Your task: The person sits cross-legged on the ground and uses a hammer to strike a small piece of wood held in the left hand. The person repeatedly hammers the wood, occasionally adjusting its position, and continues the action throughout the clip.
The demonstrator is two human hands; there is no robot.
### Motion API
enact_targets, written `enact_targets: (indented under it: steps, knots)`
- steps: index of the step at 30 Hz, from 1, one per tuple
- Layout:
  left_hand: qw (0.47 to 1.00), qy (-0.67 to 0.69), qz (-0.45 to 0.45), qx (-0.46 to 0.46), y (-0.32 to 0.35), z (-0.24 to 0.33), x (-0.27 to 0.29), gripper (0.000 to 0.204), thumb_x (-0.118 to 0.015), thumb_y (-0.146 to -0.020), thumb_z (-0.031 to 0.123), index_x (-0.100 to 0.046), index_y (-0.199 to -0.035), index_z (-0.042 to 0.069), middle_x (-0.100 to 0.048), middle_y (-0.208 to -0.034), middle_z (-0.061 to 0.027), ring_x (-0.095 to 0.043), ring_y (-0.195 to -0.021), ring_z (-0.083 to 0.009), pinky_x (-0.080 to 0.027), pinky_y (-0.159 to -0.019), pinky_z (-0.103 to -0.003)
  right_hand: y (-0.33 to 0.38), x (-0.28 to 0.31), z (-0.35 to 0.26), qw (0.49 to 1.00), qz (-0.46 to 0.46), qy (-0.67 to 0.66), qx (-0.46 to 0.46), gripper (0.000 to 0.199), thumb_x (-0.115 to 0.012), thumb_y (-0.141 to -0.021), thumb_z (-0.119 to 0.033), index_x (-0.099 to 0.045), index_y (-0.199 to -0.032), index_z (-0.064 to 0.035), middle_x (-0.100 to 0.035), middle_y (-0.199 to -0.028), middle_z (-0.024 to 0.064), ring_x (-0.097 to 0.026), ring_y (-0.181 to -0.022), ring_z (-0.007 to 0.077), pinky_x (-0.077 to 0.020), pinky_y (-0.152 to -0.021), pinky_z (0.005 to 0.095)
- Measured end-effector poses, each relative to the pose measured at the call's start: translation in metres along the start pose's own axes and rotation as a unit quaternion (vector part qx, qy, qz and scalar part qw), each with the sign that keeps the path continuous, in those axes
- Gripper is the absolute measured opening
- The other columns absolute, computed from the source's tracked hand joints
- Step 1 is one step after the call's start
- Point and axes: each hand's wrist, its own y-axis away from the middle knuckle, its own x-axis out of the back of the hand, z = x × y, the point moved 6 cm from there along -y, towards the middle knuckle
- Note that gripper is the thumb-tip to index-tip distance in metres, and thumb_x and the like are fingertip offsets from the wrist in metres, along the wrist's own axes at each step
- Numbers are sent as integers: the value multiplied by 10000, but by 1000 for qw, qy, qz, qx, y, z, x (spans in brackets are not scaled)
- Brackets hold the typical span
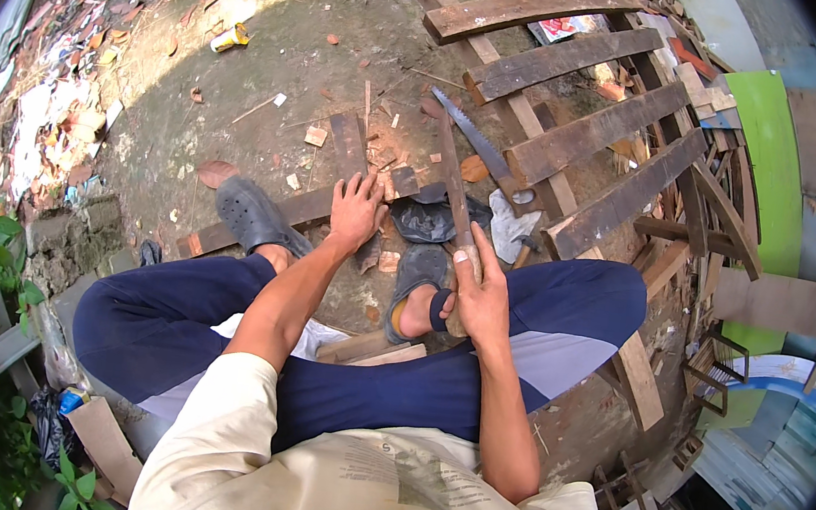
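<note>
My left hand lies on the crossing of two dark wood pieces, its fingers stretched out and pressed down. One is a long plank on the ground in front of my feet; a shorter wood strip points away from me. In my right hand is a long, narrow machete, its brown blade pointing away and its handle partly hidden by my fingers. A handsaw lies just beyond it. Near my dark clogs is a black plastic bag.
A slatted wooden frame stands at the right, close to my knee. A white cloth lies beside it. Wood chips and dry leaves litter the ground. A green panel and stacked boards are farther right; plants grow at the left.
</note>
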Motion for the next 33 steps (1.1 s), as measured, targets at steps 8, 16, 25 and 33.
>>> enact_targets:
  steps: [8,16,25,33]
  knots:
    - [998,3,-23,51,-2,-8,-15,401,-679,-893,329,-695,-1227,108,-559,-1369,-96,-431,-1378,-340,-352,-1115,-562,-1,-6,2,998,1,-46,-51,533,-575,-1009,-207,-448,-1521,-129,-579,-721,48,-561,-504,123,-475,-481,309]
    - [978,146,-22,149,10,-49,22,652,-727,-843,466,-570,-1308,37,-495,-1422,-179,-441,-1362,-369,-339,-1117,-557,3,-19,-28,994,-30,-103,-35,548,-572,-995,-229,-441,-1523,-163,-648,-716,89,-604,-470,160,-511,-486,343]
    - [944,70,-221,235,26,-117,18,1098,-690,-683,807,-505,-1446,39,-526,-1375,-233,-479,-1336,-366,-362,-1092,-576,2,-22,-19,998,-24,-17,-61,544,-630,-974,-172,-483,-1490,-80,-611,-740,29,-543,-587,94,-474,-553,286]
    - [954,-2,-218,203,27,-97,39,1032,-786,-658,723,-529,-1364,16,-559,-1346,-179,-522,-1297,-339,-430,-1048,-498,-13,-28,7,999,-6,-19,-42,572,-619,-989,-156,-428,-1521,-73,-574,-656,34,-529,-463,106,-448,-416,290]
